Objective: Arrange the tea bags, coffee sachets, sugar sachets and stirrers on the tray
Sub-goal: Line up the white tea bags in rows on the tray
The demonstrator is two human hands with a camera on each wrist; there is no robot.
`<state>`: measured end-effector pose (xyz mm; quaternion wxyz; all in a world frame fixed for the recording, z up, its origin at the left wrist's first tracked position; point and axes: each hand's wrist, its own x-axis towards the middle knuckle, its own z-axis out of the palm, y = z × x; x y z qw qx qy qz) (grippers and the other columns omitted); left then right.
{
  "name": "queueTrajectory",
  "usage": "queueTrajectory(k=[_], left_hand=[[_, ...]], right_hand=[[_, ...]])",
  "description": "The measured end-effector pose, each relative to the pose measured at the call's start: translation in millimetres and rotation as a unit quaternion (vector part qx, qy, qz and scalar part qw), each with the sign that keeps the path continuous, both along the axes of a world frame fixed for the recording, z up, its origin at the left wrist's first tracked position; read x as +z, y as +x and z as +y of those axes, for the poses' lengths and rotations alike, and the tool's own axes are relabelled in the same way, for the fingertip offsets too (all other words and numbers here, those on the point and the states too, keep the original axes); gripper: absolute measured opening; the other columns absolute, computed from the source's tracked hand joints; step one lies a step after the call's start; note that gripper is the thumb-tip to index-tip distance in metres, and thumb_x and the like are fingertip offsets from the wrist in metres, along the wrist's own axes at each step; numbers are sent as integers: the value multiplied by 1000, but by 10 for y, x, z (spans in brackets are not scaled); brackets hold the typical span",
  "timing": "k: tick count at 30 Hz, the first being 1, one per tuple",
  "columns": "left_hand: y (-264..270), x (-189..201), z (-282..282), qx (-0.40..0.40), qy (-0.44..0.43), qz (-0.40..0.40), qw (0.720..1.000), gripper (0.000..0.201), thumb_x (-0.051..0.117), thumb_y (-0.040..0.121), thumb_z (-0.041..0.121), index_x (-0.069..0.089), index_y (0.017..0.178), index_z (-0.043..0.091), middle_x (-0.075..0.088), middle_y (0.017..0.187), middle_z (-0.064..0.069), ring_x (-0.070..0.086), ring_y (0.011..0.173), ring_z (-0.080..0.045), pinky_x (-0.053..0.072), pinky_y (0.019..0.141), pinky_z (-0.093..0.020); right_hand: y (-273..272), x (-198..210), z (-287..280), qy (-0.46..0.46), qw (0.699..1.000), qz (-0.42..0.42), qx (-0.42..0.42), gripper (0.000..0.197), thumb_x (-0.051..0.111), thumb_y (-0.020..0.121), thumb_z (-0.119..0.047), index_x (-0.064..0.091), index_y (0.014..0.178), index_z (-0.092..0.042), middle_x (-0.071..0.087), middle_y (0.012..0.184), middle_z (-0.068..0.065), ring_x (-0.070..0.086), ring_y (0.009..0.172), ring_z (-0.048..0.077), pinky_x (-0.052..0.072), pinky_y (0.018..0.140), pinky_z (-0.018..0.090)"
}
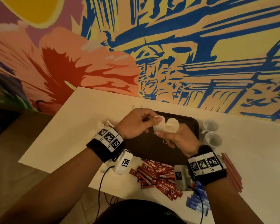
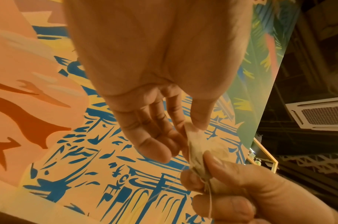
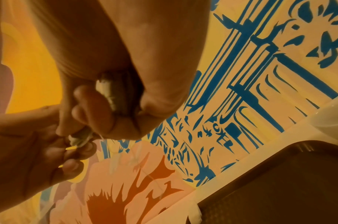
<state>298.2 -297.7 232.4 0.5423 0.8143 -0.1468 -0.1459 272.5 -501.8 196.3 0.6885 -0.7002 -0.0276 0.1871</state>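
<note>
The left hand (image 1: 137, 122) pinches one tea bag (image 1: 158, 126) and the right hand (image 1: 179, 139) has its grip clamped on another tea bag (image 1: 172, 125), both above the dark tray (image 1: 191, 126). Coffee sachets (image 1: 158, 175) lie near on the table (image 1: 74, 126).

Blue sugar sachets (image 1: 199, 202) half hidden behind the right wrist. Left-side tea bags (image 1: 103, 122) blurred, tucked behind the left wrist.

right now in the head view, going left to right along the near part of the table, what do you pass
red coffee sachets → blue sachets → red stirrers
</note>
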Motion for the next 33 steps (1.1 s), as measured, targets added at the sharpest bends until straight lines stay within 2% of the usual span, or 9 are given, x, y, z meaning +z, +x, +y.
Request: queueTrajectory(k=[3,7,10,15,19,25,27,30,33], left_hand=[[-79,14,-22,35,-18,2,999,20,64,97,26,70,106,9,71,99,-8,69,90,-26,59,69,-32],[-160,50,-68,72,-48,-11,996,19,64,97,19,69,102,2,72,91,-12,68,76,-22,58,65,-29],[-178,91,-78,89,-58,-10,994,19,63,97,17,67,103,-1,71,85,-9,68,70,-19,56,62,-25],[-161,131,-49,39,-24,-2,999,21,63,97,19,67,104,-1,72,87,-15,69,75,-26,58,67,-27],[-65,135,-22,37,-15,14,999,19,66,96,18,68,106,2,72,84,-8,69,73,-23,59,71,-31],[191,132,121,-23,38,31,999,20,70,93,19,71,110,9,74,93,-6,71,79,-21,59,76,-32],[332,112,185,-16,46,21,999,16,69,94,19,71,107,9,74,91,-2,70,78,-17,59,75,-31],[661,67,316,21,42,0,999,10,66,96,17,68,102,9,71,92,-2,67,82,-11,57,69,-27],[1084,-65,497,53,69,-23,996,7,61,99,19,62,100,12,68,96,-2,67,86,-13,59,68,-30]], right_hand=[[-64,50,-33,-1,1000,-11,-8,16,82,83,-16,68,77,-11,53,54,-1,45,50,13,34,45,23],[-113,49,-119,-22,1000,-16,13,17,83,83,-18,72,90,-7,56,57,-6,46,52,9,36,46,20],[-112,66,-166,-24,999,-6,26,15,81,83,-22,74,94,-13,57,58,-7,46,54,9,37,48,21],[-2,142,-120,-29,999,-4,30,31,77,80,-43,66,94,-17,54,57,-9,46,52,6,39,49,22],[139,99,-56,-60,997,-23,48,26,76,87,-35,68,91,-11,54,54,-10,44,49,5,36,49,22],[369,40,-1,-87,992,-43,80,39,74,89,-37,68,98,1,54,56,-10,45,49,3,35,50,18],[449,41,26,-101,991,-42,76,33,69,93,-39,69,99,-7,57,58,-12,48,52,1,38,54,18],[602,-21,38,-121,992,-4,48,21,58,101,-37,68,110,-22,59,72,-14,54,68,1,44,66,23],[731,-144,6,-95,993,70,23,22,45,107,-20,64,118,-22,49,80,-2,47,70,10,44,62,25]])
